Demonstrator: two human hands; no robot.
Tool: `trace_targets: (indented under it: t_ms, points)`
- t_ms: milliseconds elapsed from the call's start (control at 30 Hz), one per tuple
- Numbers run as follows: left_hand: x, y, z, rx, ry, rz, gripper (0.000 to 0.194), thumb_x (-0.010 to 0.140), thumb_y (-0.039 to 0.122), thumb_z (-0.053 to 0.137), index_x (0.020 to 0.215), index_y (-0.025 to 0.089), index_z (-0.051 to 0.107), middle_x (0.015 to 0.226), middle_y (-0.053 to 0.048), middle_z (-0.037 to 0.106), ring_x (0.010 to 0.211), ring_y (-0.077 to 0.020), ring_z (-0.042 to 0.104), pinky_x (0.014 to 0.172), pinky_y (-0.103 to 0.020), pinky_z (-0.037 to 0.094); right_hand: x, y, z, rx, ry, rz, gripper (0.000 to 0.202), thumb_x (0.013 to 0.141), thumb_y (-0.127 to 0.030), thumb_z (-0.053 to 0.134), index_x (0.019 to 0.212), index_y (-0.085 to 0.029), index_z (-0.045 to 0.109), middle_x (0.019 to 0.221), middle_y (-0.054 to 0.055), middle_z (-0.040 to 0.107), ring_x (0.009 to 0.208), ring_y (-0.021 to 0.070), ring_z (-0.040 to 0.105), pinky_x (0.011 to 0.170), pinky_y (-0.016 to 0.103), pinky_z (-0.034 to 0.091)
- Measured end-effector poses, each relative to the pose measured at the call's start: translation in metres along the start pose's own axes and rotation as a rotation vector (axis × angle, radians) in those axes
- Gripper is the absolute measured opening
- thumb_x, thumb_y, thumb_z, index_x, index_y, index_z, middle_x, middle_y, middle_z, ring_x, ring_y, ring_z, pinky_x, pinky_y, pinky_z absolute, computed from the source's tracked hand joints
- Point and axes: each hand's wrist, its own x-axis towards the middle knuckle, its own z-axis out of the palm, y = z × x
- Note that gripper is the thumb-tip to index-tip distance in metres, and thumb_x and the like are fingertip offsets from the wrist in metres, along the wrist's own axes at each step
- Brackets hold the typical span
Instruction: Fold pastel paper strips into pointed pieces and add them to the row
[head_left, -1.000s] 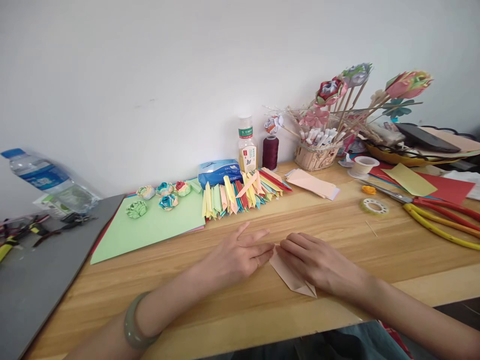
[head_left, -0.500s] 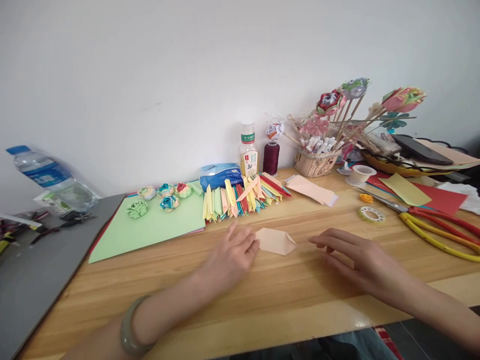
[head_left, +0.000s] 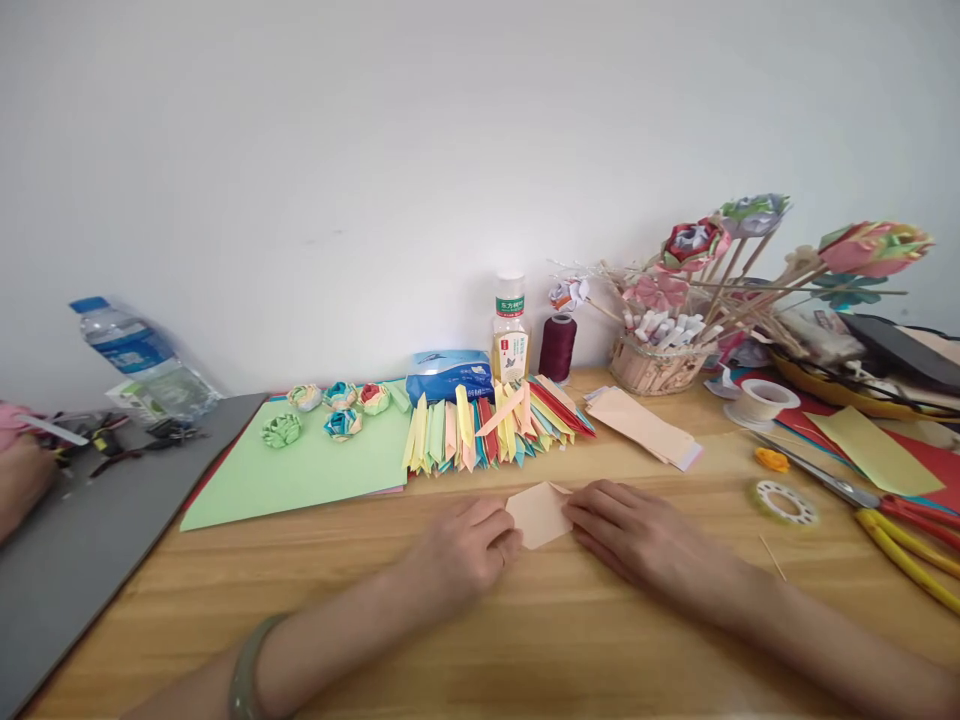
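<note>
A pale peach piece of paper [head_left: 538, 515] with folded corners lies on the wooden table between my hands. My left hand [head_left: 466, 548], with a bracelet on its wrist, has its fingers curled on the paper's left end. On the right end, the fingers of my right hand [head_left: 626, 530] are pressed together over the folded corner; my thumb there is hidden. Just beyond the paper stands a row of folded paper strips [head_left: 491, 430] in several colours. A stack of flat peach paper pieces [head_left: 641, 425] lies behind my right hand.
Several folded paper flowers [head_left: 281, 430] rest on green sheets [head_left: 292, 490]. Scissors [head_left: 847, 490], a tape roll [head_left: 784, 503] and a spool [head_left: 761, 403] lie right. A basket [head_left: 656, 365] and drink bottle [head_left: 511, 330] stand behind. Another person's hand [head_left: 22, 485] is at far left.
My right hand has moved left onto the paper's right end. My left hand's fingers have curled at its left end. The view has shifted, and another person's hand has appeared at the left.
</note>
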Motion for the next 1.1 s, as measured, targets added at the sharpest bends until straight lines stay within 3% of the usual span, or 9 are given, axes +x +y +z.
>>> trace_targets:
  t_ms: [100, 200, 367, 467, 600, 900, 1100]
  points:
    - [0.006, -0.003, 0.003, 0.036, 0.024, 0.048, 0.023, 0.093, 0.014, 0.046, 0.072, 0.014, 0.056, 0.07, -0.002, 0.055, 0.069, -0.0142, 0.053, 0.058, -0.024, 0.044, 0.003, 0.012, -0.004, -0.011, -0.024, -0.136, 0.027, 0.096, -0.013, 0.033, 0.106, -0.011, 0.058, 0.089, 0.01, 0.065, 0.079, 0.0196, 0.058, 0.068, 0.033, 0.05]
    - [0.012, -0.005, 0.004, 0.117, 0.035, 0.126, 0.023, 0.088, 0.009, 0.051, 0.066, 0.014, 0.053, 0.064, -0.001, 0.051, 0.062, -0.0143, 0.051, 0.051, -0.025, 0.038, 0.003, 0.02, -0.004, 0.019, 0.035, -0.224, 0.027, 0.096, -0.012, 0.031, 0.102, -0.011, 0.058, 0.082, 0.008, 0.064, 0.072, 0.0179, 0.057, 0.064, 0.031, 0.049]
    - [0.014, -0.004, 0.005, 0.117, 0.064, 0.133, 0.02, 0.084, 0.005, 0.05, 0.066, 0.014, 0.052, 0.062, -0.001, 0.05, 0.056, -0.0135, 0.047, 0.047, -0.025, 0.032, -0.001, 0.02, 0.003, 0.079, 0.154, 0.014, 0.023, 0.097, -0.019, 0.038, 0.107, -0.013, 0.057, 0.094, 0.01, 0.065, 0.087, 0.0195, 0.059, 0.073, 0.033, 0.05]
    - [0.013, -0.003, 0.008, 0.079, 0.02, 0.065, 0.022, 0.084, 0.005, 0.048, 0.065, 0.015, 0.051, 0.064, -0.001, 0.051, 0.058, -0.0135, 0.048, 0.049, -0.025, 0.034, -0.003, 0.018, 0.005, 0.166, 0.111, 0.05, 0.023, 0.096, -0.02, 0.039, 0.106, -0.016, 0.059, 0.092, 0.007, 0.065, 0.085, 0.0179, 0.06, 0.074, 0.031, 0.051]
    - [0.014, 0.0, 0.009, -0.013, 0.019, -0.059, 0.021, 0.086, 0.006, 0.044, 0.069, 0.015, 0.053, 0.065, -0.002, 0.054, 0.061, -0.0147, 0.051, 0.054, -0.025, 0.04, -0.004, 0.017, 0.005, 0.221, 0.139, 0.08, 0.022, 0.095, -0.02, 0.042, 0.11, -0.013, 0.057, 0.092, 0.008, 0.066, 0.085, 0.018, 0.061, 0.075, 0.031, 0.051]
    - [0.02, 0.004, 0.004, -0.267, 0.026, -0.311, 0.014, 0.078, 0.006, 0.047, 0.073, 0.016, 0.055, 0.073, -0.003, 0.059, 0.068, -0.0159, 0.053, 0.059, -0.025, 0.044, -0.006, 0.015, 0.01, 0.288, 0.076, 0.096, 0.02, 0.095, -0.02, 0.042, 0.094, -0.018, 0.062, 0.088, 0.007, 0.062, 0.08, 0.0174, 0.058, 0.069, 0.031, 0.048]
    - [0.021, 0.004, 0.002, -0.359, -0.017, -0.419, 0.011, 0.077, 0.008, 0.052, 0.074, 0.017, 0.057, 0.075, -0.004, 0.06, 0.075, -0.018, 0.054, 0.062, -0.026, 0.044, -0.001, 0.013, 0.01, 0.272, 0.121, 0.074, 0.019, 0.093, -0.014, 0.041, 0.085, -0.017, 0.058, 0.077, 0.005, 0.06, 0.071, 0.0159, 0.055, 0.064, 0.029, 0.045]
